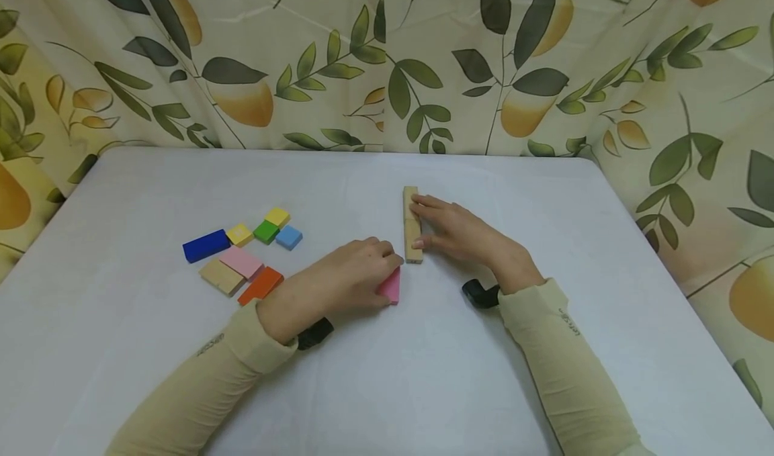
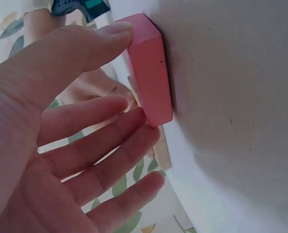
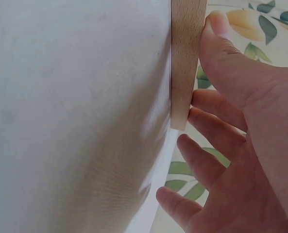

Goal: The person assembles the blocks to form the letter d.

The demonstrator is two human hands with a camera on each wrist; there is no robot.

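My left hand (image 1: 357, 273) pinches a pink block (image 2: 151, 73), thumb at one end and fingertips at the other. The block sits low against the white cloth, partly hidden by the hand in the head view. Just beyond it, two plain wooden blocks (image 1: 412, 231) lie end to end in a line pointing away from me. My right hand (image 1: 462, 236) rests along their right side, its fingers fairly straight and spread. In the right wrist view, the thumb and fingertips touch the wooden block (image 3: 186, 53) from one side, while the lower fingers stay off it.
To the left lies a loose group: a dark blue block (image 1: 206, 246), yellow ones (image 1: 277, 217), a green one (image 1: 266, 232), a light blue one (image 1: 289, 237), a pale pink one (image 1: 241, 261), a plain wooden one (image 1: 222, 277) and an orange one (image 1: 261, 285). Patterned curtain (image 1: 338, 60) hangs behind the table.
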